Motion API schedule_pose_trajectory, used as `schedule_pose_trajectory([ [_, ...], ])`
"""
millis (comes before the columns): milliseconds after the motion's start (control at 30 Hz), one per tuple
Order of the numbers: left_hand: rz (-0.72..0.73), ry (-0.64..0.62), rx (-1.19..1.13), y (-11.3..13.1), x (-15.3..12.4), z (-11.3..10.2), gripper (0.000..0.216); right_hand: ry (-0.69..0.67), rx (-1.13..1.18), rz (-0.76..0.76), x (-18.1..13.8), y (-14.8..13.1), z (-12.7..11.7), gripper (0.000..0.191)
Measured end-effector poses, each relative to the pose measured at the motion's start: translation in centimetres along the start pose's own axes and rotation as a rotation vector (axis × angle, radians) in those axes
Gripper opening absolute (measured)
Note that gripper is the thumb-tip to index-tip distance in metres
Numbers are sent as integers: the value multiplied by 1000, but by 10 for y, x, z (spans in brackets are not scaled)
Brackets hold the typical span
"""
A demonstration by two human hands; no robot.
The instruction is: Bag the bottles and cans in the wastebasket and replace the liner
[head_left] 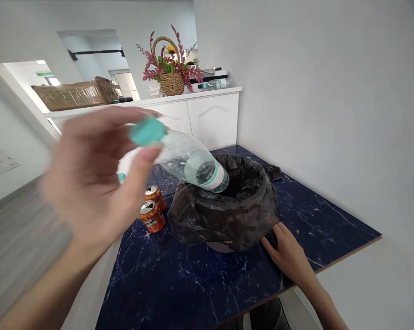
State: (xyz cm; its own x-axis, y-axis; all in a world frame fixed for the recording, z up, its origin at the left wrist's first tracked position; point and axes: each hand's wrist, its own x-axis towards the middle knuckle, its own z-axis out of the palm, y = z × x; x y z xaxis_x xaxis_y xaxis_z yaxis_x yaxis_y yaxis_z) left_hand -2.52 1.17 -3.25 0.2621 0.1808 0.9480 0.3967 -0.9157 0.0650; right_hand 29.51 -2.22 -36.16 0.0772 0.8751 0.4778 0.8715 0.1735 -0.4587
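A clear plastic bottle (189,158) with a turquoise cap slants down to the right. My left hand (100,169), blurred by motion, pinches it by the cap between thumb and fingers. The bottle's base hangs over the mouth of a trash bin (220,248) lined with a black plastic bag (227,215). Most of the bin is hidden under the bag. Low at the bin's right side, my right hand (289,252) has thumb and fingers stretched apart, tips touching the bag's lower edge. Two orange soda cans (152,220) stand left of the bin.
The dark blue marbled table (165,284) meets a white wall on the right. Behind it, a white cabinet (213,114) carries a flower basket (172,84), a cardboard box (76,95) and another bottle (218,84) lying down. A turquoise cap (121,177) shows partly behind my left hand.
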Motion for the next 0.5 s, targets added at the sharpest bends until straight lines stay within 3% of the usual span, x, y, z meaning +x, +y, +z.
schedule_pose_trajectory([
  [200, -52, -432, -33, -27, 11, 37, 24, 21, -1, -4, 0, -1, 0, 52],
  [400, -74, -646, -123, -48, 11, 41, 22, 20, 14, 10, 1, -1, 0, 52],
  [500, -151, -728, -171, -52, 12, 40, 21, 15, 10, -3, 1, 0, -1, 49],
])
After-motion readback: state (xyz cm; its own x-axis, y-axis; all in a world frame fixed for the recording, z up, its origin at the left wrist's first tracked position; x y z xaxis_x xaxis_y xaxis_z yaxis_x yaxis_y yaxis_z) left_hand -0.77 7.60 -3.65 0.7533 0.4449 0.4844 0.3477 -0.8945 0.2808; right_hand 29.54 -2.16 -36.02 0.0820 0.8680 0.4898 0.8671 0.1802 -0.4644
